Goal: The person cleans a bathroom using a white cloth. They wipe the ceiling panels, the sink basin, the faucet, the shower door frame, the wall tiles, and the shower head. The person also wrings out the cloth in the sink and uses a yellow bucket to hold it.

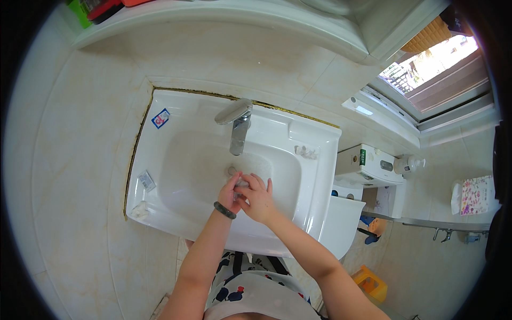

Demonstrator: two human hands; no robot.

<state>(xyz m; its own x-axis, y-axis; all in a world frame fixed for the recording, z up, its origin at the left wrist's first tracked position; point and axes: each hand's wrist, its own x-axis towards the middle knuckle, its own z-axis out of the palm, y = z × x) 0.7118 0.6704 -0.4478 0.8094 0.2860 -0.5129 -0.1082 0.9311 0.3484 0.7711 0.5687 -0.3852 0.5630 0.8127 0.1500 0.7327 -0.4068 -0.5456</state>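
Note:
Both of my hands meet low over the basin of a white ceramic washbasin (192,176), below a chrome single-lever faucet (239,136). Between them is a small, whitish, crumpled item (241,183), mostly covered by fingers; its exact kind cannot be told. My left hand (229,195), with a dark bangle (225,210) at the wrist, cups the item from the left. From the right, my right hand (258,200) bends its thumb and fingers onto it. The round drain (232,171) shows just beyond the fingertips.
On the washbasin's left rim lie a blue-edged packet (161,118), a silvery sachet (146,181) and a white crumpled piece (140,210). Another crumpled whitish piece (307,152) is on the right ledge. A toilet (344,220) stands right; a shelf (224,14) overhangs the far wall.

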